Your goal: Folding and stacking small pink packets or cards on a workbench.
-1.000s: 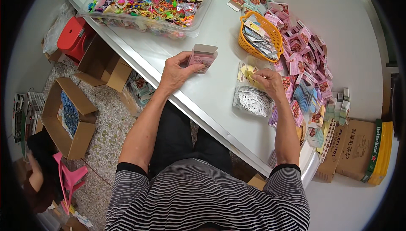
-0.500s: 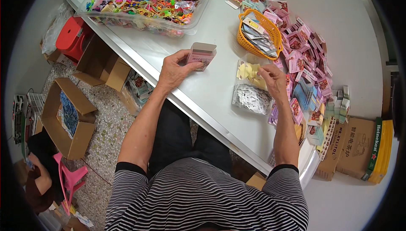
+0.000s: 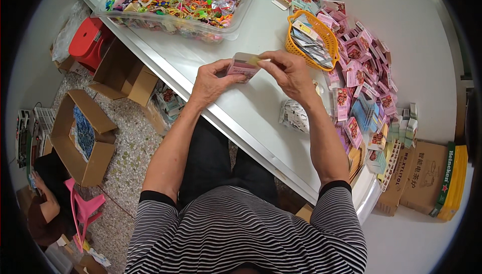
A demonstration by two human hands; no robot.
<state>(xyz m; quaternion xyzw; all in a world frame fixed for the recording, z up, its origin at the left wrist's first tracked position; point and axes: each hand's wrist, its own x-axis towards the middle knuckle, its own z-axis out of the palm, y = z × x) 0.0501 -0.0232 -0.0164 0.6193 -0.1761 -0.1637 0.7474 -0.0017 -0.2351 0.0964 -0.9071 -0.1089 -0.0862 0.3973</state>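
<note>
My left hand (image 3: pixel 215 82) grips a small pink box (image 3: pixel 242 68) with its top open, held over the near side of the white table. At the mouth of that box, my right hand (image 3: pixel 287 72) pinches a small yellow card (image 3: pixel 254 59), which reaches the box's rim. Under my right forearm lies a clear bag of black-and-white pieces (image 3: pixel 294 115), partly hidden by the arm. An orange basket (image 3: pixel 332 39) of flat packets stands just beyond my right hand. Right of it spreads a heap of pink boxes (image 3: pixel 355 76).
A clear tub (image 3: pixel 228 33) of colourful hair ties stands at the far left of the table (image 3: pixel 201 53). Cartons (image 3: pixel 426 176) stand at the right. On the floor are a red stool (image 3: pixel 86 43), an open carton (image 3: pixel 103 156) and a pink chair (image 3: pixel 86 209), with another person beside it.
My right hand has moved left from the bag of yellow pieces to the pink box, bringing a yellow card. The left hand still holds the box, slightly lower.
</note>
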